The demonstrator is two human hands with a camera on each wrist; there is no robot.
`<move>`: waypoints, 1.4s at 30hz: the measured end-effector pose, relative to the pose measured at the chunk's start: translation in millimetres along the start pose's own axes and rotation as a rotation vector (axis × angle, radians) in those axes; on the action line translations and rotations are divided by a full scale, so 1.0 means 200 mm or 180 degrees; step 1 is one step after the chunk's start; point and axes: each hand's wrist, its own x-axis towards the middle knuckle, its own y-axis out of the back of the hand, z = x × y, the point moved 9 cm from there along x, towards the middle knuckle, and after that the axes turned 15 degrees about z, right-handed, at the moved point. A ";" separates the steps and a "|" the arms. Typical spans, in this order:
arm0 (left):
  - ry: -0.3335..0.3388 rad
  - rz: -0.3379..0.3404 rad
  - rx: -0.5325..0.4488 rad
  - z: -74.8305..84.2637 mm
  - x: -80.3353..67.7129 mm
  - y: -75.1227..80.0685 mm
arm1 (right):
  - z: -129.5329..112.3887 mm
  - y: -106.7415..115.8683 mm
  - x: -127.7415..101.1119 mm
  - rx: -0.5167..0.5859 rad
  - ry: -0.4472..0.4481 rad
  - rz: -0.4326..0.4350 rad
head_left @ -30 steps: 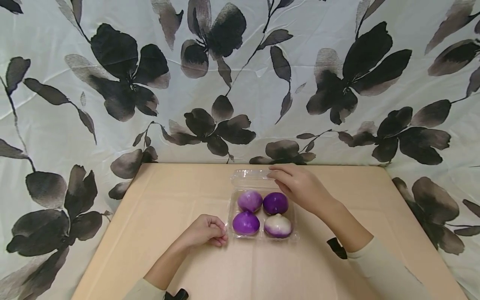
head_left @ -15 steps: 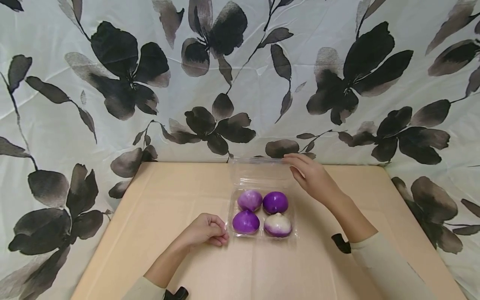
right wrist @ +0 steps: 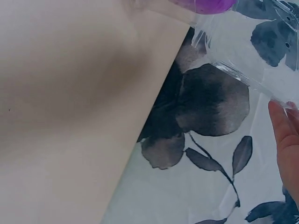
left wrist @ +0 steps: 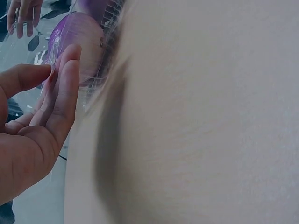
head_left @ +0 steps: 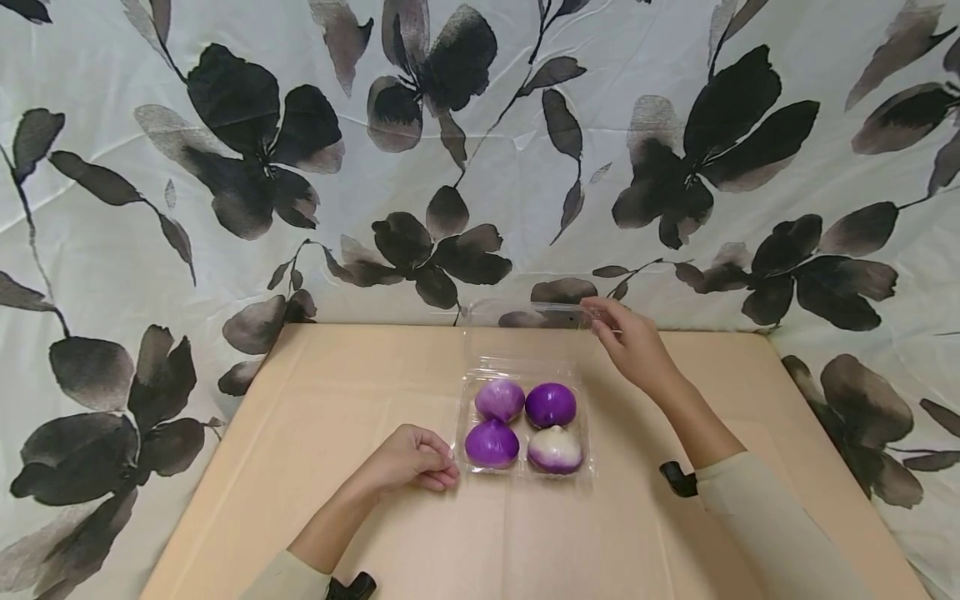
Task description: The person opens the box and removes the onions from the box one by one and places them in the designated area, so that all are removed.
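Observation:
A clear plastic clamshell container [head_left: 592,433] sits mid-table with several purple onions [head_left: 551,405] in it, the front right one mostly white [head_left: 555,450]. My right hand [head_left: 630,346] pinches the far edge of its clear lid [head_left: 525,333] and holds it raised, hinged back toward the cloth. In the right wrist view the lid [right wrist: 252,60] slants past my fingertips [right wrist: 285,135]. My left hand [head_left: 416,460] rests on the table with curled fingers at the tray's front left corner rim. In the left wrist view its fingers [left wrist: 63,88] lie beside an onion [left wrist: 81,42].
The beige table [head_left: 337,400] ends at a black-and-white floral cloth [head_left: 225,167] that hangs behind and down both sides. Black wrist straps show at my right sleeve [head_left: 678,479] and left sleeve [head_left: 348,587].
My right hand has swung the lid up and back from just above the onions toward the table's far edge. The left hand and the tray have stayed put.

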 end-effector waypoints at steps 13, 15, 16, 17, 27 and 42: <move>0.0001 0.0002 0.0004 -0.01 0.00 -0.01 | 0.28 -0.19 -0.03 0.0785 -0.0975 -0.0112; -0.0006 -0.0003 0.0011 -0.01 0.00 -0.01 | 0.31 -0.22 -0.06 0.0801 -0.1069 -0.0164; -0.0012 -0.0006 0.0015 -0.01 0.00 -0.01 | 0.33 -0.23 -0.07 0.0783 -0.1082 -0.0193; -0.0018 -0.0008 0.0019 0.00 0.01 -0.01 | 0.34 -0.25 -0.09 0.0747 -0.1093 -0.0218; -0.0016 -0.0032 0.0021 0.00 0.01 -0.01 | 0.42 -0.34 -0.24 0.0226 -0.1101 -0.0453; -0.0068 -0.0093 0.0069 0.01 -0.01 -0.03 | 0.48 -0.39 -0.34 -0.0045 -0.1206 -0.0484</move>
